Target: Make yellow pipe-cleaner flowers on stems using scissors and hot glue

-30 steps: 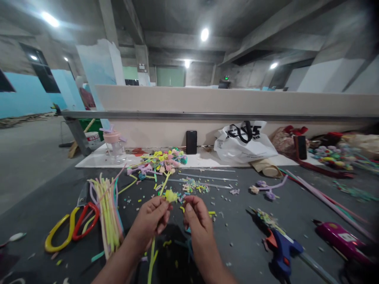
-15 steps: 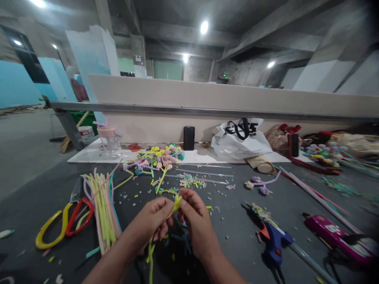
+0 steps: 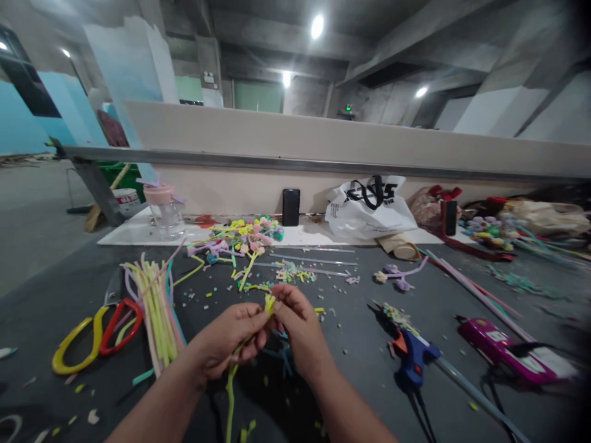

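Head view: both forearms reach in from the lower edge and meet above the dark bench, the left hand curled palm-inward, the right hand arched over it from the other side. Each grip is closed, thumb and fingertips pinching the same yellow-green pipe cleaner where the two hands touch. The pipe cleaner is thin and fuzzy, with a small bright yellow curled tip showing just above the pinched fingers. Its long axis runs roughly toward and away from the person: the tip points up and away, while the stem drops below the left grip toward the lower edge. Left of the left grip lies a bundle of pale yellow and pink stems, with red and yellow-handled scissors beyond it. Right of the right grip sits a blue glue gun, and farther right a magenta tool. Beyond the grips, finished flowers are heaped near a white bag
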Available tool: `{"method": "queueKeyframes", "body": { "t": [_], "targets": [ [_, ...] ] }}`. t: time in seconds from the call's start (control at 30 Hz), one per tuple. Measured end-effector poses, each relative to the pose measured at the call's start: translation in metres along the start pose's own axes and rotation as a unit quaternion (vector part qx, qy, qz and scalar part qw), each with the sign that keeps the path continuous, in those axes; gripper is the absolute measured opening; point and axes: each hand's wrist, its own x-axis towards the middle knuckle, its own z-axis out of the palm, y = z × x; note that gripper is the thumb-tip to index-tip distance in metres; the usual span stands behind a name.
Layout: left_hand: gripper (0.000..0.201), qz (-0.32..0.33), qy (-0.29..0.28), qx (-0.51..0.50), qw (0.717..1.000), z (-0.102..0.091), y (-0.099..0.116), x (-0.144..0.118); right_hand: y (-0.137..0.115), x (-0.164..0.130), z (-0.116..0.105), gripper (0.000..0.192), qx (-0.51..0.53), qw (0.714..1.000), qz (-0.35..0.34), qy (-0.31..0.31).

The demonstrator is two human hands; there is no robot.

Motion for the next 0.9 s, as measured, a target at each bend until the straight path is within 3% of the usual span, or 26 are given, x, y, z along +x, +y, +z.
{"method": "queueKeyframes", "body": {
  "t": [0.1, 0.2, 0.3, 0.37, 0.5, 0.7, 0.8, 0.9],
  "targets": [
    [0.028, 0.002, -0.002, -0.01, 1.0, -0.003, -0.001, 0.001, -0.001, 0.0, 0.0, 0.021, -0.006, 1.0, 0.005, 0.01],
    [0.025, -0.002, 0.016, -0.03, 0.999, -0.009, 0.001, 0.002, -0.008, 0.0, -0.004, 0.023, -0.025, 0.998, -0.01, 0.057],
    [0.023, -0.005, 0.041, -0.054, 0.998, -0.017, 0.002, 0.003, -0.019, 0.002, -0.017, 0.021, -0.144, 0.984, -0.041, 0.094],
    [0.021, -0.004, 0.037, -0.071, 0.997, -0.021, 0.002, 0.004, -0.025, 0.003, -0.028, 0.016, -0.29, 0.952, -0.062, 0.081],
    [0.021, -0.007, 0.031, -0.088, 0.996, -0.021, -0.002, 0.007, -0.024, 0.005, -0.047, 0.016, -0.53, 0.845, -0.074, 0.002],
    [0.023, -0.007, 0.038, -0.08, 0.996, -0.017, -0.003, 0.009, -0.005, -0.002, -0.047, 0.016, -0.656, 0.749, 0.016, -0.09],
    [0.024, 0.002, 0.044, -0.065, 0.997, -0.017, -0.004, 0.01, 0.001, -0.002, -0.047, 0.019, -0.642, 0.76, -0.014, -0.101],
    [0.025, 0.008, 0.042, -0.048, 0.998, -0.017, -0.007, 0.011, 0.005, 0.001, -0.05, 0.019, -0.556, 0.825, -0.042, -0.095]
  ]
}}
